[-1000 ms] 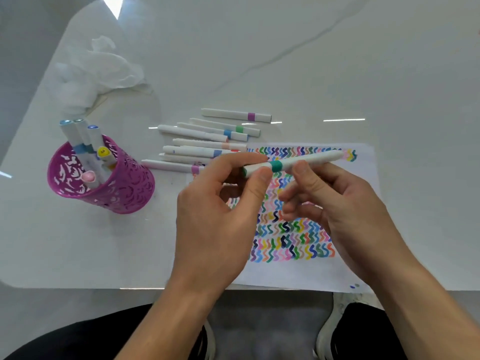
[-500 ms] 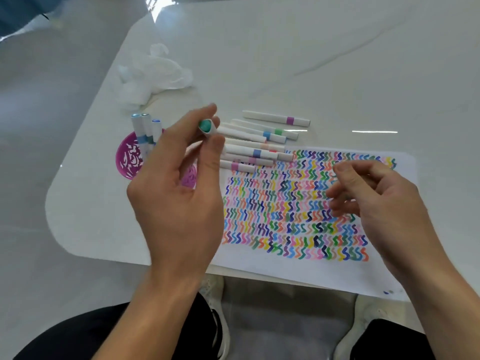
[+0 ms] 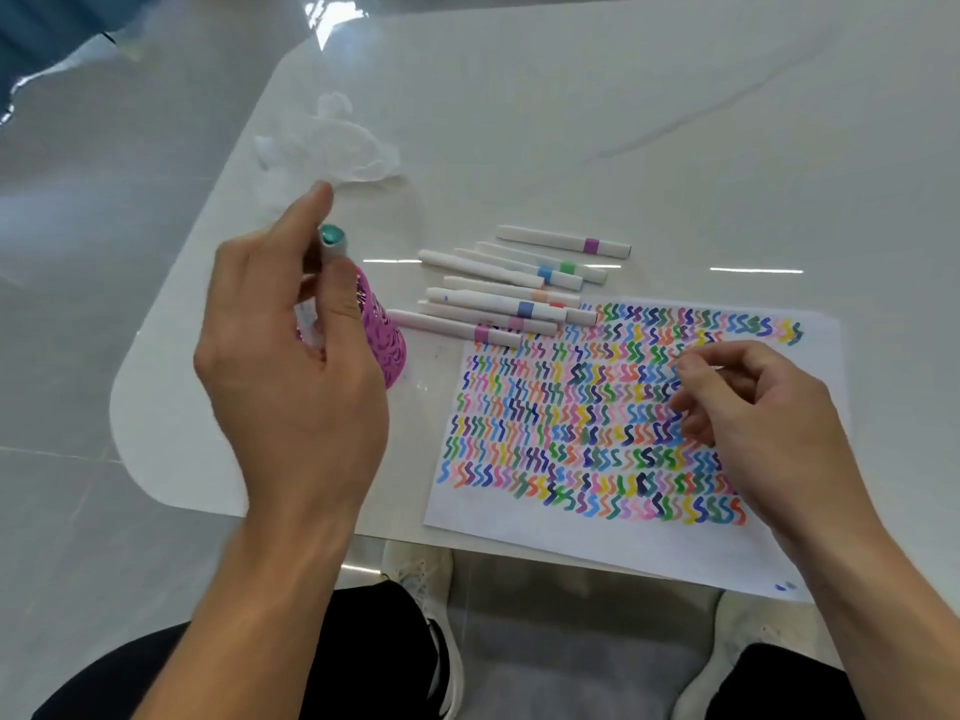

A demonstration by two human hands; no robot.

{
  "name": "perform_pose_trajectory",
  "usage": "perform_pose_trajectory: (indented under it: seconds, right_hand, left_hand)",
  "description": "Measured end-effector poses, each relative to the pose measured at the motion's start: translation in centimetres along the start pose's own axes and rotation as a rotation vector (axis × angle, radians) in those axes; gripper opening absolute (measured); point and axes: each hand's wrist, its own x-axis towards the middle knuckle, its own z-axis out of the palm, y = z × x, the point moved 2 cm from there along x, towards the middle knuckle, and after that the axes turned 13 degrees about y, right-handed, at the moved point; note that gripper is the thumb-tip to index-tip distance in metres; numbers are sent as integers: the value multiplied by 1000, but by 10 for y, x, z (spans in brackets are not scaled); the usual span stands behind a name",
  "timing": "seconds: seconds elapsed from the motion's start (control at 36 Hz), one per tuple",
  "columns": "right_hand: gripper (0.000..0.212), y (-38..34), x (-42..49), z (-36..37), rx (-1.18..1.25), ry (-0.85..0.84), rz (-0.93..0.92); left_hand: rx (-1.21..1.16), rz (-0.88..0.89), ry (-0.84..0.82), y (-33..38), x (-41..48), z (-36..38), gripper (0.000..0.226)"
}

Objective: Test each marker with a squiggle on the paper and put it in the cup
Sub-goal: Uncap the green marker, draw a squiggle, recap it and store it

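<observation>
**Dropping the teal marker (image 3: 331, 237) into the cup (image 3: 382, 345)**

We pinch it in the grip of our left hand (image 3: 291, 387), over the cup on the desk (image 3: 675, 148), long axis near upright, teal end up. Our right hand (image 3: 753, 407) hovers above the paper (image 3: 519, 527), loosely curled, empty. Next, we judge: lower straight, release.

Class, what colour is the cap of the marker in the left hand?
Teal green marker cap, seen best in the head view.
</observation>
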Motion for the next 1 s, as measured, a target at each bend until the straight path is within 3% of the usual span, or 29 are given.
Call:
perform_pose_trajectory:
  seconds: [0.19, 0.39, 0.67, 1.0]
  right_hand:
    - [21, -2, 4, 0, 52, 37, 11]
    - [19, -5, 6, -2, 119, 72, 31]
    - [17, -4, 6, 0, 134, 56, 22]
    - [15, -2, 8, -7, 154, 65, 13]
  left_hand:
    - [129, -66, -136, -6, -3, 4, 31]
    - [254, -87, -163, -8, -5, 6, 25]
    - [339, -106, -221, -5, -7, 8, 34]
    - [147, 222, -201, 18, -13, 17, 34]
